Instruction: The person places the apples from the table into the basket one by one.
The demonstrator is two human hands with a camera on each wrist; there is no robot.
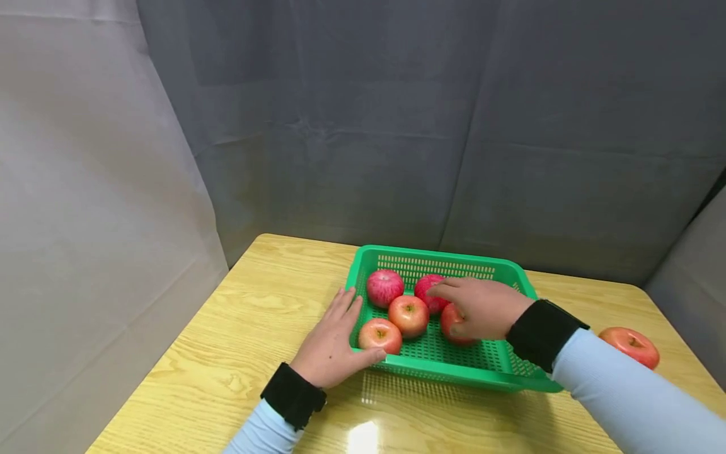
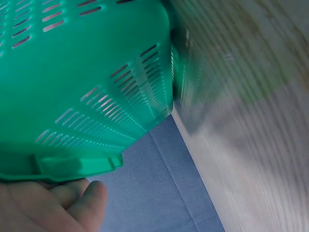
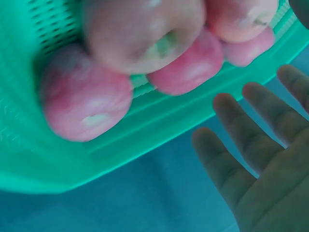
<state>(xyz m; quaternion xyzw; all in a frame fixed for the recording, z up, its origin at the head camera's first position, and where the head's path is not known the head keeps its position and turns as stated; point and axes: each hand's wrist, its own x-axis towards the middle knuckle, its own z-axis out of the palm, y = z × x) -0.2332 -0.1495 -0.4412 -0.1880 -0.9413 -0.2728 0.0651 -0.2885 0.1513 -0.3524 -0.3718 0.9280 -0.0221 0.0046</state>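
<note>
A green plastic basket with slotted walls stands on the table and holds several red and pink apples. My left hand rests on its near left corner, fingers along the left rim and thumb on the front rim. In the left wrist view its fingers touch the basket's rim. My right hand reaches over the basket's right side, above a red apple that it partly hides. The right wrist view shows the right fingers spread and apart from the apples.
One more red apple lies on the wooden table to the right of the basket, beside the right forearm. Grey curtains hang behind the table, and a pale cloth hangs at its left.
</note>
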